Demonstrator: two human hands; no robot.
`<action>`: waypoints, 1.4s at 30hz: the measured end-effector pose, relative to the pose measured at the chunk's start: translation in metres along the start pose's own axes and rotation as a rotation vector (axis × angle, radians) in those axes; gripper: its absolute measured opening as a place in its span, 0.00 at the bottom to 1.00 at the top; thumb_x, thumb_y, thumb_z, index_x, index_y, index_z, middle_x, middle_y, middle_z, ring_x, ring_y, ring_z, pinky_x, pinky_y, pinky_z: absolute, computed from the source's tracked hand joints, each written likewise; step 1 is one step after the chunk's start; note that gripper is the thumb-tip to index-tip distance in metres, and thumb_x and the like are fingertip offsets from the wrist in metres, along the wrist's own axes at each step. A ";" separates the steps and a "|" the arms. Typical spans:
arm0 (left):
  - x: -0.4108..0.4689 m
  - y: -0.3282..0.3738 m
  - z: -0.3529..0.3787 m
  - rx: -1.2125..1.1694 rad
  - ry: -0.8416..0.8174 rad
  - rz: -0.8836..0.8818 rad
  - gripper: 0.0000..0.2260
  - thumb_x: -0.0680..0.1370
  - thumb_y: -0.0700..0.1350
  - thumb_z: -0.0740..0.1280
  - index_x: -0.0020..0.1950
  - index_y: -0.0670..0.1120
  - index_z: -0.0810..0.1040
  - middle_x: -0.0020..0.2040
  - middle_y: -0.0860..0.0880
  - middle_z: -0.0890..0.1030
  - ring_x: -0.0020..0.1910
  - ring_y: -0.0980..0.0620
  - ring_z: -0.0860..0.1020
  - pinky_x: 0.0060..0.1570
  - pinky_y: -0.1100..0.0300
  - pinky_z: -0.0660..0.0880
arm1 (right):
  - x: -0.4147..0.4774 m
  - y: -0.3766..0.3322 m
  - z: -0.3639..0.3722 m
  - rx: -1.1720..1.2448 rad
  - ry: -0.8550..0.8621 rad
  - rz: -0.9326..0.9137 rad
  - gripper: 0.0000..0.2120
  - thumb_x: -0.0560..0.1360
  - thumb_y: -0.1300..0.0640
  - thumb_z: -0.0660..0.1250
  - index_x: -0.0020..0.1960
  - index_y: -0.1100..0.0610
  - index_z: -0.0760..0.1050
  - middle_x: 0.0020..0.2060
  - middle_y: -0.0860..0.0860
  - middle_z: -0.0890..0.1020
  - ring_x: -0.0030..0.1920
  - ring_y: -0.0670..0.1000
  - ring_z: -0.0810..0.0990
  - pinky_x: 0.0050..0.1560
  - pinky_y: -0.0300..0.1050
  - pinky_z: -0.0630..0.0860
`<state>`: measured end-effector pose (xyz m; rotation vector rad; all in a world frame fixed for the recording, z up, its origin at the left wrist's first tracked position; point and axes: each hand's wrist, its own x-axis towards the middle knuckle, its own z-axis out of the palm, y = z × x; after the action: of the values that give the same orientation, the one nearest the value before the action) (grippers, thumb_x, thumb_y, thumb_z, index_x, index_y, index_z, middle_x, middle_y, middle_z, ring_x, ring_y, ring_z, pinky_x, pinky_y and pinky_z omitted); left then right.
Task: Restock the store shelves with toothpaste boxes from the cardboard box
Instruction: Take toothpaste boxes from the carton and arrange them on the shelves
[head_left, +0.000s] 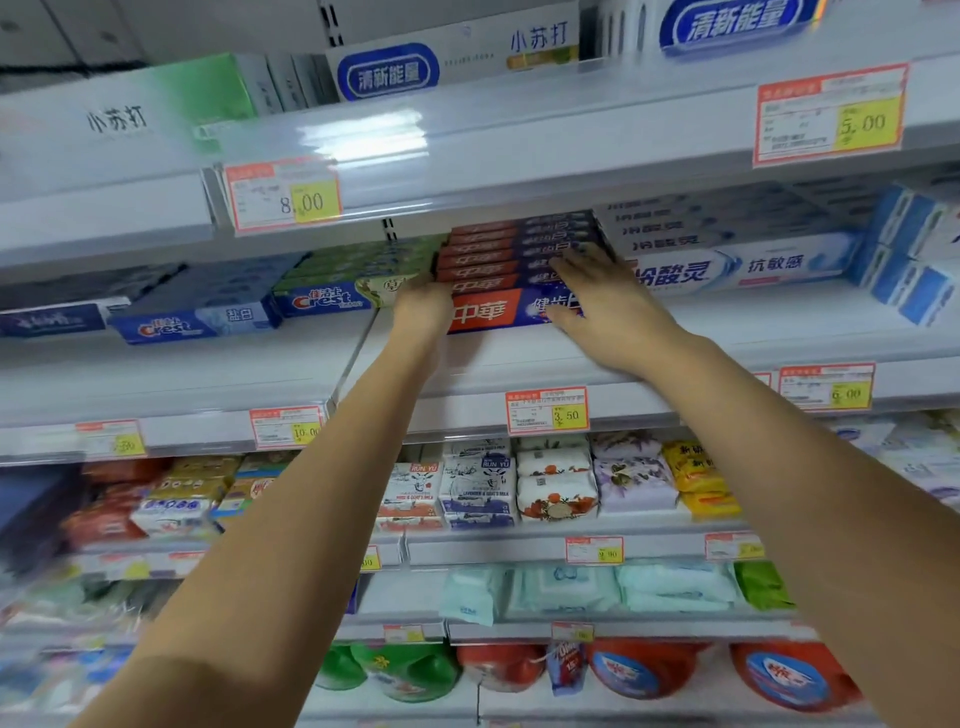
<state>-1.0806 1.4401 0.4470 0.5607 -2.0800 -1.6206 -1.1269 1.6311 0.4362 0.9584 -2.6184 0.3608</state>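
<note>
A stack of red-and-blue toothpaste boxes (498, 270) lies on the white middle shelf (519, 364), front box label facing me. My left hand (422, 306) rests against the left end of the stack, fingers hidden behind the boxes' edge. My right hand (605, 299) lies flat with straight fingers over the right part of the stack, touching the front and upper boxes. The cardboard box is not in view.
Green and blue Crest boxes (332, 296) sit just left of the stack, white-and-blue toothpaste boxes (737, 260) just right. The shelf above (467, 156) hangs low over the stack. Soap packs (550, 483), wipes and detergent bottles fill the lower shelves.
</note>
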 end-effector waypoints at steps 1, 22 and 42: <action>0.000 0.001 0.001 0.053 0.008 0.026 0.10 0.81 0.38 0.55 0.43 0.46 0.72 0.38 0.50 0.77 0.36 0.52 0.76 0.38 0.61 0.73 | 0.001 0.001 0.000 -0.001 -0.003 -0.002 0.29 0.80 0.46 0.55 0.76 0.58 0.56 0.76 0.54 0.58 0.76 0.55 0.51 0.76 0.53 0.49; 0.034 0.027 0.005 0.675 -0.328 0.210 0.08 0.83 0.50 0.54 0.52 0.48 0.69 0.37 0.53 0.76 0.34 0.57 0.76 0.32 0.66 0.69 | 0.007 0.002 0.005 -0.060 0.070 -0.010 0.24 0.80 0.53 0.58 0.74 0.60 0.62 0.73 0.56 0.66 0.72 0.56 0.63 0.75 0.52 0.48; 0.019 0.004 -0.005 0.128 -0.186 0.030 0.07 0.79 0.44 0.62 0.56 0.48 0.73 0.52 0.46 0.82 0.48 0.46 0.82 0.55 0.49 0.78 | 0.008 0.005 0.008 -0.047 0.077 -0.008 0.24 0.79 0.54 0.55 0.72 0.62 0.64 0.71 0.58 0.67 0.72 0.59 0.63 0.73 0.54 0.51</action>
<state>-1.0933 1.4264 0.4539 0.4325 -2.3287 -1.5840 -1.1383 1.6273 0.4311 0.9217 -2.5414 0.3265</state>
